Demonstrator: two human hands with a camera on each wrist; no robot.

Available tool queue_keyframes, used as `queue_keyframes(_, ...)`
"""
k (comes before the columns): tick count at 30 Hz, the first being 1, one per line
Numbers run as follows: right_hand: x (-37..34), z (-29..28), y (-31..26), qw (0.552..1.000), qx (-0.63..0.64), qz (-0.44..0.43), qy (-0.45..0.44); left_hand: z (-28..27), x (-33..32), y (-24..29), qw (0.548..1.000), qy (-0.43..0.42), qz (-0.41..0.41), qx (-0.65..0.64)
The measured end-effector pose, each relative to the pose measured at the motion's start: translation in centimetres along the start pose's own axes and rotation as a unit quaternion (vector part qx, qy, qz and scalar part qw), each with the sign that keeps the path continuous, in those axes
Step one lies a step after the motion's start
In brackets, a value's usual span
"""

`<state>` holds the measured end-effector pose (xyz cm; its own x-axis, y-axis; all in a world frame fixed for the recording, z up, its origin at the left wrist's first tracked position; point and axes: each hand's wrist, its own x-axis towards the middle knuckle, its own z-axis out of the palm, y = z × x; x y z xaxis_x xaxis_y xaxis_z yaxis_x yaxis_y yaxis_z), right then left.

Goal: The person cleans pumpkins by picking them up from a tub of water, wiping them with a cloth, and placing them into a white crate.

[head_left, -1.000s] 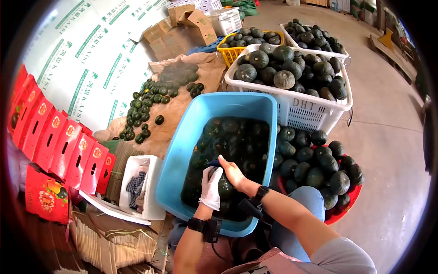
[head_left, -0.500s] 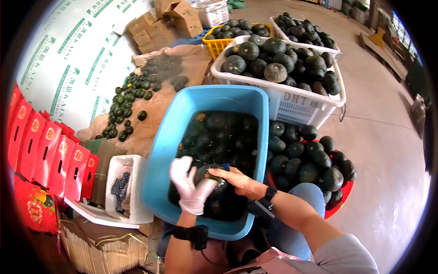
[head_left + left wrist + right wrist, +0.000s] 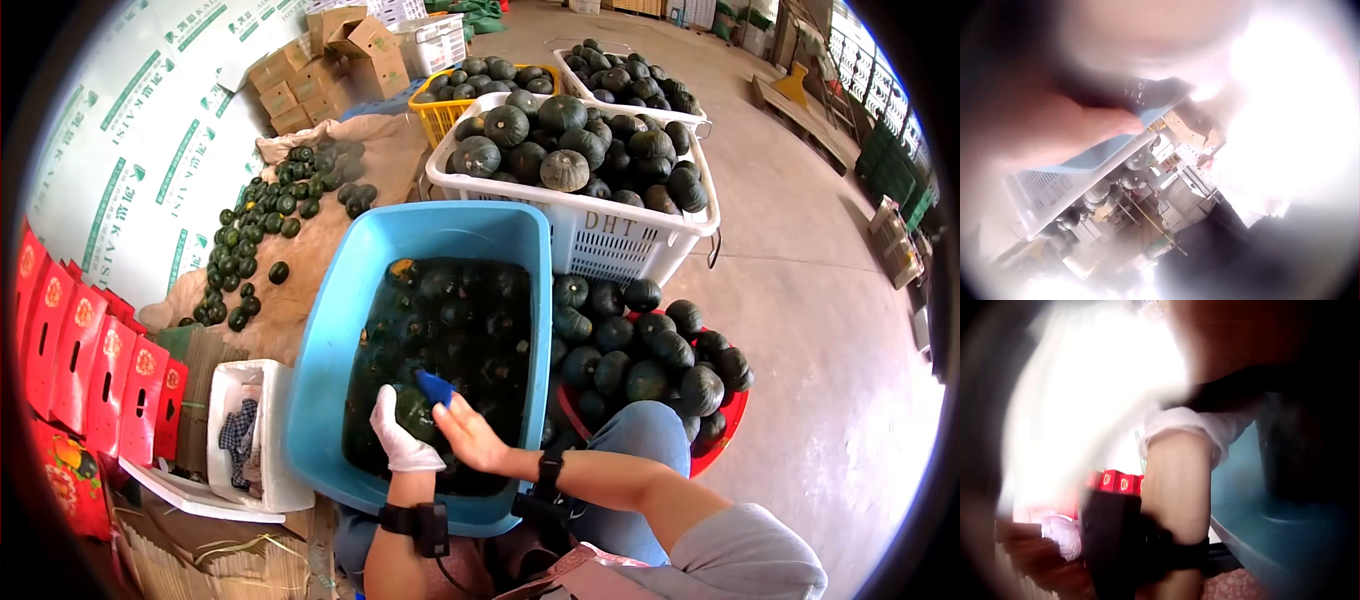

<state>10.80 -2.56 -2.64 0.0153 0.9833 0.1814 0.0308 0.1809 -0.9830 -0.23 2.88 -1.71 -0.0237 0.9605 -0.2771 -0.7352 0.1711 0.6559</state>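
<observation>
My left hand (image 3: 402, 438), in a thin white glove, cups a dark green pumpkin (image 3: 413, 414) from its left side, low over the water in the blue tub (image 3: 450, 228). Against the pumpkin's right side, my bare right hand (image 3: 472, 436) holds a blue cloth (image 3: 434, 387), which sticks out past the fingertips. More dark pumpkins (image 3: 440, 320) lie in the murky water. A blurred bare finger (image 3: 1104, 122) crosses the left wrist view. The right wrist view shows the glove's cuff (image 3: 1179, 422) and the left forearm; the pumpkin is hidden there.
Behind the tub stands a white crate (image 3: 620, 240) heaped with pumpkins. A red basin (image 3: 722, 437) of pumpkins is at the right, beside my knee. Small pumpkins (image 3: 245, 240) lie on a brown sheet. A foam box (image 3: 280, 440) and red cartons (image 3: 105, 365) stand at the left.
My left fingers were spread wide half a second ago and now cup the pumpkin. My right hand has drawn back to its right side, with more blue cloth showing. The head view has shifted.
</observation>
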Motion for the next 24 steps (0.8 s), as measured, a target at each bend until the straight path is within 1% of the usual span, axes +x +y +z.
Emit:
queue_keyframes(1,-0.3,0.5,0.9,0.994,-0.07,-0.075,-0.031,1.1,-0.5,0.3,0.997,0.012,-0.065,-0.028)
queue_keyframes(2,-0.9,0.5,1.3,0.97,-0.192,-0.121,-0.087,0.2,0.0,0.1,0.997,0.012,-0.069,-0.033)
queue_keyframes(4,-1.3,0.6,-1.5,0.964,-0.215,-0.126,-0.096,-2.3,1.8,-0.3,0.982,0.059,-0.17,-0.05)
queue_keyframes(6,-0.4,0.2,-0.9,0.961,-0.23,-0.129,-0.088,-1.7,2.0,-1.2,0.992,0.039,-0.117,-0.018)
queue_keyframes(7,0.0,0.0,-0.7,0.966,-0.23,-0.085,-0.087,-2.3,2.4,-2.0,0.996,0.069,-0.04,0.044)
queue_keyframes(8,0.5,0.1,-0.8,0.969,-0.228,-0.042,-0.088,-1.6,2.2,-2.2,0.989,0.099,0.039,0.106)
queue_keyframes(9,0.8,0.6,-1.0,0.967,-0.249,-0.035,-0.038,-0.4,0.7,-2.3,0.985,0.088,0.087,0.12)
queue_keyframes(10,1.3,0.5,-1.1,0.966,-0.254,-0.034,-0.044,-0.7,0.8,-2.6,0.986,0.092,0.085,0.113)
queue_keyframes(11,2.0,0.1,-1.3,0.965,-0.254,-0.052,-0.029,-1.2,1.2,-2.8,0.971,0.064,0.131,0.192)
queue_keyframes(12,2.5,-0.2,-1.4,0.965,-0.253,-0.069,-0.015,-1.0,1.0,-2.9,0.946,0.035,0.174,0.27)
queue_keyframes(13,3.0,-0.3,-0.6,0.957,-0.275,-0.09,-0.006,-0.9,0.8,-3.1,0.923,0.038,0.219,0.313)
queue_keyframes(14,3.6,-0.4,0.2,0.948,-0.292,-0.128,0.012,0.5,0.1,-2.1,0.954,0.021,0.156,0.255)
queue_keyframes(15,4.1,-0.8,0.9,0.988,-0.152,-0.014,-0.002,0.4,0.0,-2.3,0.938,-0.009,0.179,0.295)
queue_keyframes(16,5.1,-1.6,-0.3,0.995,-0.008,0.102,-0.015,0.1,-0.2,-2.4,0.919,-0.038,0.202,0.336)
queue_keyframes(17,5.3,-2.4,-1.4,0.969,0.114,0.216,-0.043,1.4,-1.7,-2.3,0.94,-0.071,0.163,0.292)
queue_keyframes(18,5.5,-2.7,-0.5,0.931,0.258,0.255,-0.04,2.5,-3.2,-1.5,0.95,-0.075,0.085,0.29)
queue_keyframes(19,5.8,-3.4,0.6,0.882,0.349,0.311,-0.063,1.9,-3.1,-1.7,0.907,-0.12,0.132,0.382)
queue_keyframes(20,5.9,-4.1,1.3,0.818,0.435,0.366,-0.084,1.0,-3.2,-1.7,0.849,-0.162,0.173,0.472)
queue_keyframes(21,5.9,-4.5,0.8,0.787,0.464,0.396,-0.096,1.3,-3.7,-1.0,0.791,-0.204,0.253,0.518)
queue_keyframes(22,5.9,-4.7,0.2,0.753,0.492,0.424,-0.107,1.8,-4.1,-0.4,0.72,-0.247,0.327,0.56)
queue_keyframes(24,6.2,-4.3,1.4,0.736,0.491,0.453,-0.108,1.8,-4.2,0.0,0.73,-0.269,0.343,0.526)
